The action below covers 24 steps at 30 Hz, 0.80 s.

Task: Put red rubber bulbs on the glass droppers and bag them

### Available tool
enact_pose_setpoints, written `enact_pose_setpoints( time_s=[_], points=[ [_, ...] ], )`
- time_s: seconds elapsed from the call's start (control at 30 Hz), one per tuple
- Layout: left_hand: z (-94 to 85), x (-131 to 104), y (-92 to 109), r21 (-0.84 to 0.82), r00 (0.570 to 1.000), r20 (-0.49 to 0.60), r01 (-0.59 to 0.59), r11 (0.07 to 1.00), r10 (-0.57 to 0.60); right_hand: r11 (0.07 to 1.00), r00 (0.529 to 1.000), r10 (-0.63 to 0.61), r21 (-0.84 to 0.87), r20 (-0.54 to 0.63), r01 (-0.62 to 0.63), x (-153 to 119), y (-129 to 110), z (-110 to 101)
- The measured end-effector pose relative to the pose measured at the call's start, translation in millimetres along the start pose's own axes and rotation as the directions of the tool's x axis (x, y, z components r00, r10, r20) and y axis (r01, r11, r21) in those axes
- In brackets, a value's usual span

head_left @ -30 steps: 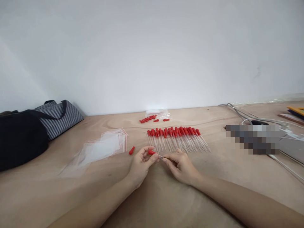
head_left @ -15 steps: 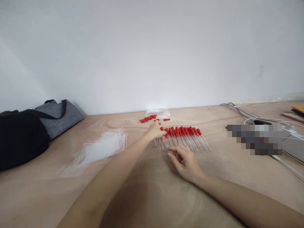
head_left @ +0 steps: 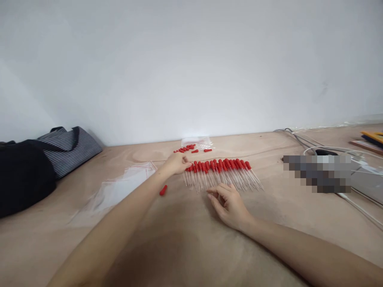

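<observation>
Droppers with red rubber bulbs and thin clear glass tubes (head_left: 223,165) lie side by side in a row on the table, bulbs pointing away from me. At the row's left end, my left hand (head_left: 178,162) closes its fingers around the bulb end of a dropper (head_left: 187,169); the hand partly covers it. My right hand (head_left: 226,203) rests just below the tube tips, fingers curved and apart, holding nothing. A single loose red bulb (head_left: 163,190) lies beside my left forearm. Behind the row are several more loose red bulbs (head_left: 185,148).
A clear plastic bag with glass tubes (head_left: 197,141) lies by the wall. Flat zip bags (head_left: 119,191) are on the left, partly under my left forearm. A striped bag (head_left: 64,153) stands far left. Cables (head_left: 314,145) and a pixelated object (head_left: 320,173) lie right.
My left hand has moved left along the row to its end. The loose bulb beside the forearm has come into view. My right hand stays nearly in place.
</observation>
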<state>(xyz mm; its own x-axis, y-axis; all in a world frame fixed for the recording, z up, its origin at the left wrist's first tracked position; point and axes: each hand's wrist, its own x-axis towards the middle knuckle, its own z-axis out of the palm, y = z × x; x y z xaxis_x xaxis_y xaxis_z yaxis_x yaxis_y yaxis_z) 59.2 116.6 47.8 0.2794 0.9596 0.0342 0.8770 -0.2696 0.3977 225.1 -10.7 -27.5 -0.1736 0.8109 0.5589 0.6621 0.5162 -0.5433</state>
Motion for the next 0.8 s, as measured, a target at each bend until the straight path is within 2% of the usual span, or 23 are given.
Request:
enact_pose_setpoints(
  time_s=[0.13,0.23,0.37,0.63,0.7,0.8],
  points=[
    [-14.4,-26,-40,0.125,0.996,-0.057,0.077,0.989,-0.07,1.0,1.0,-0.012,-0.008,0.019,0.012,0,2,0],
    [-11.1,-43,-54,0.165,0.995,-0.045,0.1,0.981,-0.094,1.0,0.999,-0.018,-0.004,0.036,0.018,0,3,1],
    [-0.9,-43,-46,0.189,0.996,-0.007,0.09,0.978,-0.09,1.0,0.999,-0.021,0.002,0.042,0.021,1,3,2],
    [21.3,-3,-26,0.225,0.977,-0.003,0.209,0.952,-0.214,1.0,0.998,0.01,-0.002,0.065,-0.01,0,3,1],
    [22.5,-2,-26,0.198,0.977,-0.001,0.208,0.958,-0.212,1.0,0.998,0.022,-0.004,0.062,-0.022,0,2,0],
    [17.2,-14,-26,0.13,0.986,0.005,0.163,0.978,-0.165,0.999,0.998,0.048,0.007,0.028,-0.048,1,2,0]
  ],
)
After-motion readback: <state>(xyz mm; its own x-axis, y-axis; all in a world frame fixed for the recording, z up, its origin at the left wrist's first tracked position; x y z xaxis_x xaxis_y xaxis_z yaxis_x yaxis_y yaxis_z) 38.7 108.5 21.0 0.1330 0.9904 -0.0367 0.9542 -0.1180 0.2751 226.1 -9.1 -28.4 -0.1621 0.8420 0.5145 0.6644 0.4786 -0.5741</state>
